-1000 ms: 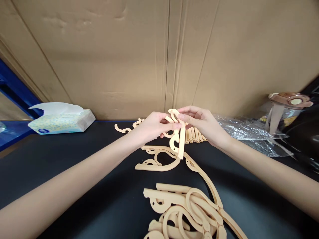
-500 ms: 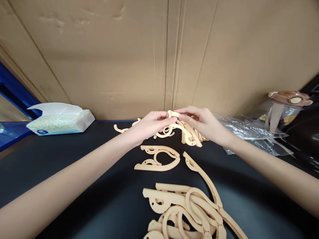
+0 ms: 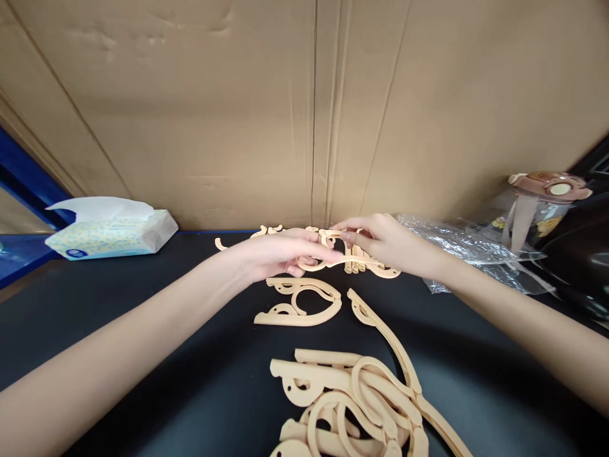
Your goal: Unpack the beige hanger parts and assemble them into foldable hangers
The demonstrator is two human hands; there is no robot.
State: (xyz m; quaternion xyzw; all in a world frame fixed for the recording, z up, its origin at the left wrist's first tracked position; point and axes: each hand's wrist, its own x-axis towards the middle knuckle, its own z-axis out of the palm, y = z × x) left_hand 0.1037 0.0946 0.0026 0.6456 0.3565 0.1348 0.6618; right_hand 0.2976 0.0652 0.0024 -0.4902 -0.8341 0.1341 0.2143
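Note:
Both hands are at the far side of the black table, closed on a beige plastic folding hanger [image 3: 354,259]. My left hand [image 3: 290,252] grips its left side, with the thumb stretched along the near arm. Across from it, my right hand [image 3: 375,235] pinches the upper part between thumb and fingers. Fingers cover much of the hanger's middle. Just below lies a folded hanger [image 3: 311,320], and right of that another hanger [image 3: 402,349] is spread out long. A pile of hangers [image 3: 352,400] sits closest to me.
Loose beige pieces [image 3: 261,231] lie behind my hands. On the left is a tissue pack [image 3: 111,235] against the cardboard wall [image 3: 214,114]. Clear plastic bags [image 3: 457,247] and a bottle with a brown lid [image 3: 547,187] stand at right. Table surface [image 3: 200,381] shows at near left.
The held hanger has come down and turned, its near arm now lying more level to the right. My left hand has lowered and its thumb has shifted along the hanger.

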